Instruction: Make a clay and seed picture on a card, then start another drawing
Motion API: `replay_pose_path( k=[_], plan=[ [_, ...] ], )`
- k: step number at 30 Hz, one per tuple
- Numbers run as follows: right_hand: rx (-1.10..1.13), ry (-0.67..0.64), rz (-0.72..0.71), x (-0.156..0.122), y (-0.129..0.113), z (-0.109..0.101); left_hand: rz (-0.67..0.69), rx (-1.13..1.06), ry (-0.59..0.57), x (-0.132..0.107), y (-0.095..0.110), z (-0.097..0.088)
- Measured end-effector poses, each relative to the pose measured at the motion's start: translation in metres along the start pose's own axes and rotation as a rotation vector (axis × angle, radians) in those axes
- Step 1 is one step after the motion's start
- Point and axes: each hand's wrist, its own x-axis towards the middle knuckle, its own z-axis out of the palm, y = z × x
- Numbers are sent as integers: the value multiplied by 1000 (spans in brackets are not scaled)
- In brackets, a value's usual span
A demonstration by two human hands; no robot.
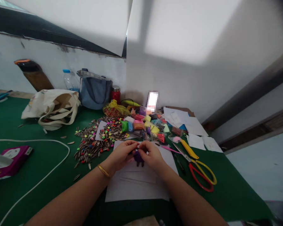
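Note:
Both my hands meet over a white paper sheet (136, 185) on the green table (49, 163). My left hand (121, 155) and my right hand (152, 155) pinch together a small purple clay lump (138, 156). A gold bangle (103, 171) circles my left wrist. Just behind the hands lie a spread of sunflower seeds (89, 146) mixed with small coloured beads, and a heap of coloured clay packets (146, 124).
Red and yellow scissors (199, 171), a yellow-handled tool (188, 149) and a pink stick lie to the right. White paper pieces (195, 131) sit beyond. Bags (53, 105), a bottle (69, 80) and a red can (116, 93) stand by the wall; a white cable (44, 175) and pink box (9, 158) lie left.

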Motion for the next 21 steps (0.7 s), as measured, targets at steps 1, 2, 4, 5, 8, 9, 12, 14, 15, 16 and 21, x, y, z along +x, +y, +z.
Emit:
replay_pose_path(
  k=[1, 2, 4, 5, 8, 9, 12, 14, 15, 16, 21],
  plan=[
    [6, 5, 7, 0, 0, 0, 32, 31, 30, 0, 1, 1],
    [17, 8, 19, 0, 0, 0, 65, 50, 58, 0, 2, 1],
    [46, 18, 55, 0, 2, -1, 126, 40, 101, 1, 5, -2],
    [56, 23, 72, 0, 3, -1, 148, 17, 111, 2, 7, -4],
    [26, 45, 79, 2, 7, -5, 160, -72, 111, 5, 11, -12],
    [13, 48, 80, 3, 8, -6, 152, -98, 110, 6, 12, -14],
    [22, 48, 99, 6, 11, -9, 122, -146, 104, 9, 10, -17],
    [26, 47, 78, 7, 13, -10, 116, -150, 103, 10, 9, -18],
    [8, 48, 46, 7, 13, -11, 115, -147, 106, 10, 8, -18],
    [-17, 45, 9, 7, 14, -11, 114, -142, 113, 11, 8, -18],
    [136, -30, 107, 6, 18, -5, 105, -133, 184, 11, 11, -20]
  ],
)
